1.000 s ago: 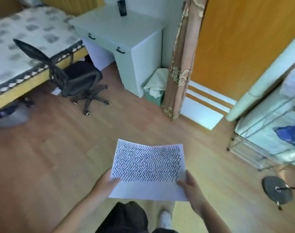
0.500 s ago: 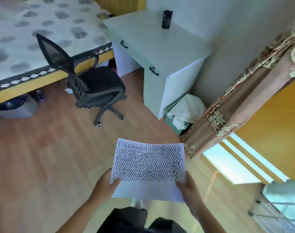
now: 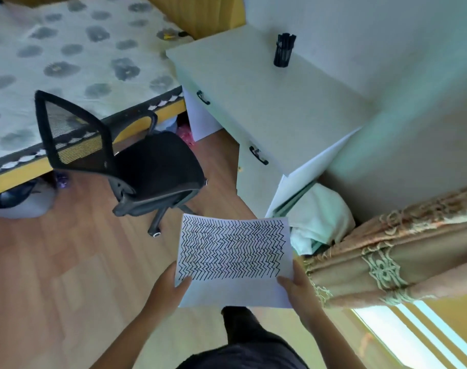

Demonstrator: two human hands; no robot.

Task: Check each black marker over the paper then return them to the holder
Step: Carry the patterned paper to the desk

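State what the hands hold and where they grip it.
Both hold the paper: left hand at its lower left edge, right hand at its lower right edge.

2 bare forearms enter from the bottom edge, with no sleeves, watch or rings showing on either. The left hand [image 3: 166, 287] and the right hand [image 3: 299, 290] are both ungloved. Below them, the person wears dark, near-black clothing on the lower body, its soft fabric filling the bottom centre; blur hides any seams or pockets.
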